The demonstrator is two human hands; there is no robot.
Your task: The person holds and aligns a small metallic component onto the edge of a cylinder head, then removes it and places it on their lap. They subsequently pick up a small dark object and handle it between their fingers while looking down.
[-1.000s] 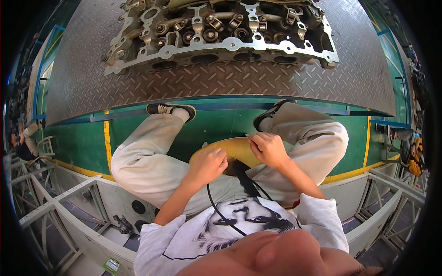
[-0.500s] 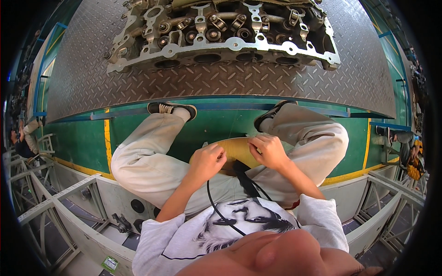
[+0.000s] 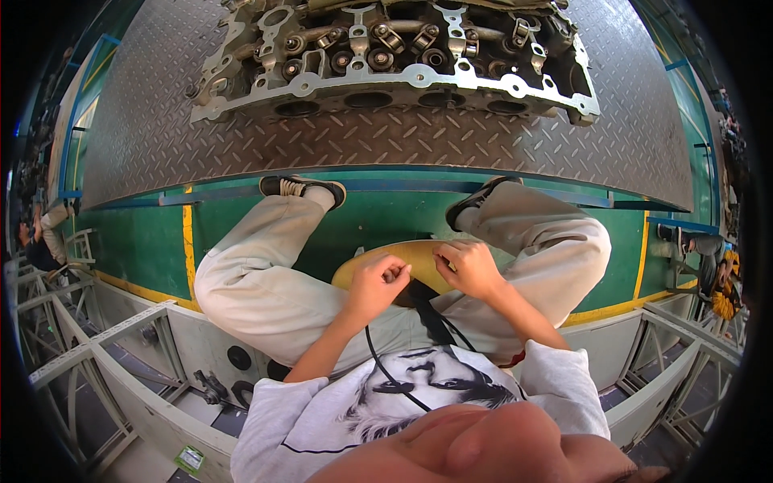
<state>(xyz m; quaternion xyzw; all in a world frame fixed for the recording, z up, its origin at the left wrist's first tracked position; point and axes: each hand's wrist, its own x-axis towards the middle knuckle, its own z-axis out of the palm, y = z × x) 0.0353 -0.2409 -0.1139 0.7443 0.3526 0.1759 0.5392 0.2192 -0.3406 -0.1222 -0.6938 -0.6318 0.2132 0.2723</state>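
Observation:
Both of my hands hover over my lap, above a round yellow stool seat (image 3: 348,272) between my thighs. My left hand (image 3: 375,286) is closed, thumb and fingertips drawn together in a pinch. Just across from it, with a small gap between, my right hand (image 3: 470,269) is closed in much the same way. Anything in either pinch is too small or hidden to make out. Below the hands a black strap (image 3: 431,314) hangs down over the seat and my lap. Neither hand touches the metal engine cylinder head (image 3: 419,76), which lies beyond my feet.
The cylinder head rests on a diamond-plate metal table (image 3: 386,149) with a blue frame. The green floor (image 3: 133,241) has yellow lines (image 3: 188,245). Grey metal frames (image 3: 105,342) stand on both sides behind me. Other people (image 3: 713,270) sit at the far left and right.
My left hand has moved right, nearer my right hand, its fingertips now pointing toward it. The right hand has barely moved. The cylinder head sits slightly shifted in the picture.

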